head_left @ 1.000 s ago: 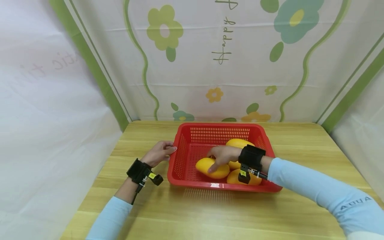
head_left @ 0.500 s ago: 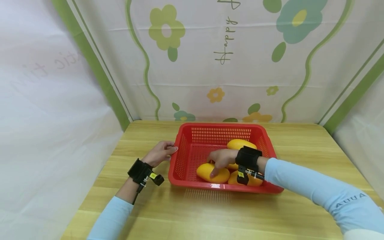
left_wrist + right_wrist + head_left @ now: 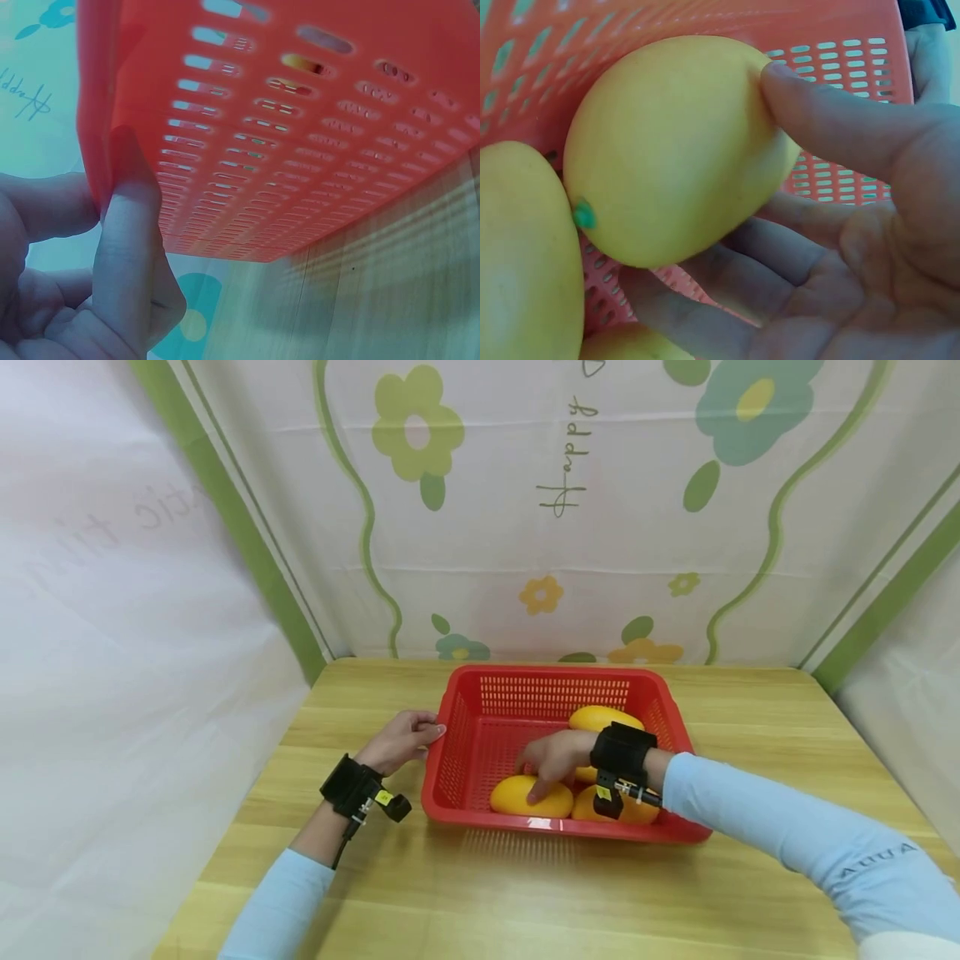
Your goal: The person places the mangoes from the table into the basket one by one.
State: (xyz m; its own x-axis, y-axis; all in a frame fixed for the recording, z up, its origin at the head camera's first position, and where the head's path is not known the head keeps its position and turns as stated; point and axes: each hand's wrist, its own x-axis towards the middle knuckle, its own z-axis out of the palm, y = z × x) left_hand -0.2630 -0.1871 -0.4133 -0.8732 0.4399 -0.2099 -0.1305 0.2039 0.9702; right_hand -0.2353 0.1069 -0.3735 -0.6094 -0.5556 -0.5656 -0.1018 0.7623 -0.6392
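Note:
A red plastic basket with slotted walls stands on the wooden table. My left hand pinches its left rim; in the left wrist view the thumb and a finger lie on either side of that rim. Inside the basket, my right hand holds a yellow mango near the front wall. The right wrist view shows the thumb on one side of this mango, the other fingers curled at its far side, and a green stem tip.
More mangoes lie in the right part of the basket: one at the back, one at the front, another partly hidden under the right hand. A white cloth printed with flowers hangs behind the table.
The held mango has come down slightly toward the basket's front wall, the right hand moving with it. My left hand stays on the rim.

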